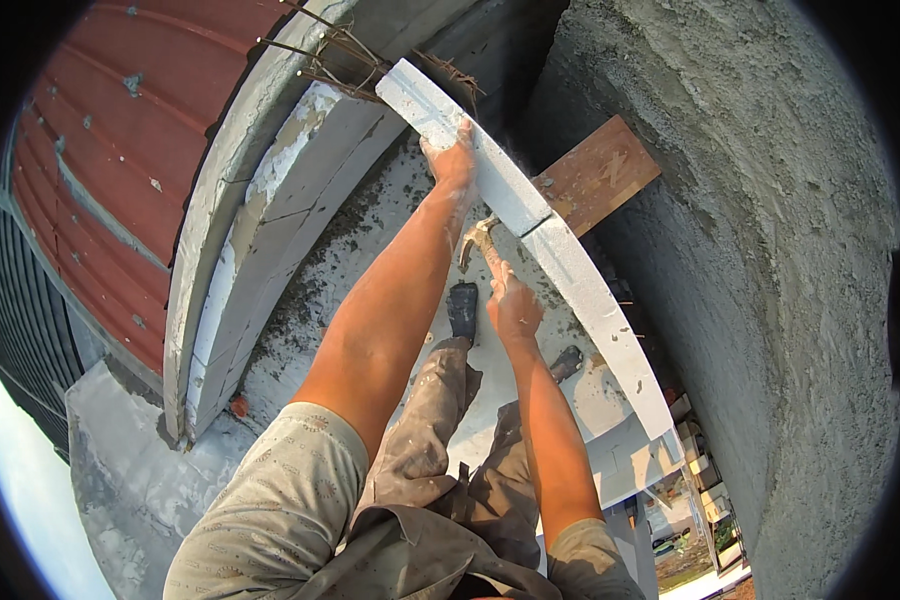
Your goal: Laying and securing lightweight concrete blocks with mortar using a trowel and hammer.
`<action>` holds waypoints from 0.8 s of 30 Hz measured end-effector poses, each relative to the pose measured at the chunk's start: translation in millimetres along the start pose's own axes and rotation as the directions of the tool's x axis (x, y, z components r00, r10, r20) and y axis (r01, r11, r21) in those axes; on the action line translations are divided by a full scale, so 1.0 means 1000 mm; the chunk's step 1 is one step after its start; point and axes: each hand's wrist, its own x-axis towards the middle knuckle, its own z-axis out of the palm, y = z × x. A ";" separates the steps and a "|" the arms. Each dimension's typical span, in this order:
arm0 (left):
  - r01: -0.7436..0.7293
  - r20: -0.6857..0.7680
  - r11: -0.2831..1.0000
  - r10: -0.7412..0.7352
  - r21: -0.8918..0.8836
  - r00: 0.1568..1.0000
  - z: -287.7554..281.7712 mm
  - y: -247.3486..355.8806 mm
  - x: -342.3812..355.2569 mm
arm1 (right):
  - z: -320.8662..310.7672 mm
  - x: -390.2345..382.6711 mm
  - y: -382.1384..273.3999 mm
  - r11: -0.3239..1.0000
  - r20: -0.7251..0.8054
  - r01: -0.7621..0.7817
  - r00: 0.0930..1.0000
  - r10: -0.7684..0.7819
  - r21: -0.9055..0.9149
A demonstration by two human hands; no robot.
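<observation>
A pale aerated-concrete block (pixel 510 185) sits at the far end of a narrow wall, butting against another pale block (pixel 590 290) that runs toward me. My left hand (pixel 453 160) grips the near side of the far block, thumb on its top; the other fingers are partly hidden. In my right hand (pixel 515 305) is a hammer (pixel 492 258), fingers closed round its handle. The hammer's mortar-smeared head is close beside the far block's inner side, below my left hand. Whether it touches the block I cannot tell.
A wooden board (pixel 605 172) juts out beyond the wall toward a rough cement wall (pixel 800 230). Steel rebar ends (pixel 335 60) stick out at the far end. Another low block wall (pixel 280 220) and a red metal roof (pixel 160 130) lie left. Mortar crumbs litter the floor (pixel 310 290).
</observation>
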 end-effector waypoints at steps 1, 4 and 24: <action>-0.014 -0.055 0.997 0.019 0.076 0.998 0.004 0.001 0.002 | 0.017 -0.001 0.001 0.995 -0.056 0.049 0.997 -0.054 -0.085; -0.007 -0.007 0.996 0.008 0.084 1.000 0.001 0.002 -0.003 | 0.011 -0.008 0.015 0.921 -0.044 0.290 0.949 -0.311 -0.261; 0.021 0.032 0.997 -0.024 0.079 0.999 -0.003 0.005 0.008 | -0.055 -0.064 0.017 0.687 -0.423 0.724 0.644 -0.637 0.068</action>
